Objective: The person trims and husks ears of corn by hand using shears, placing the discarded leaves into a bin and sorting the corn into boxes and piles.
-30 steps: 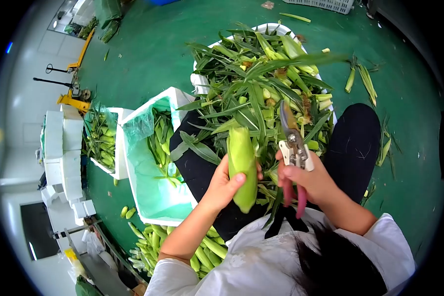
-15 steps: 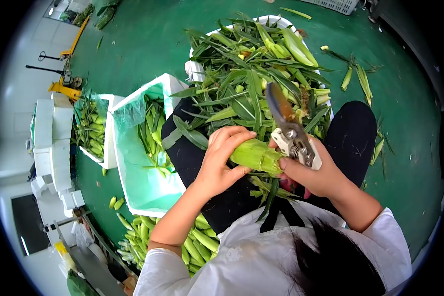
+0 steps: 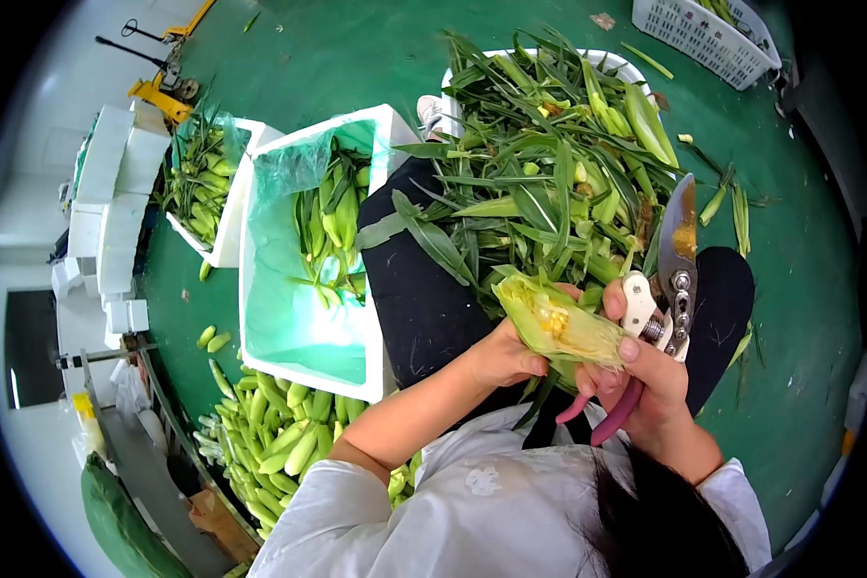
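An ear of corn in a pale green husk lies across my lap, its husk opened at one side so that yellow kernels show. My left hand is closed around its left, lower side. In my right hand are pruning shears with white and pink-red handles and a stained blade pointing up and away. The right thumb and fingers also press on the husk at the ear's right end. Just beyond both hands, a white tub is heaped with husks and leaves.
To the left stands a white foam box with a green liner and corn ears. Another foam box is behind it. More ears are piled on the green floor. A white crate sits at the far right.
The ear has turned, and its opened husk now shows kernels. The shears have swung upright and to the right. The whole view has shifted as the head moved.
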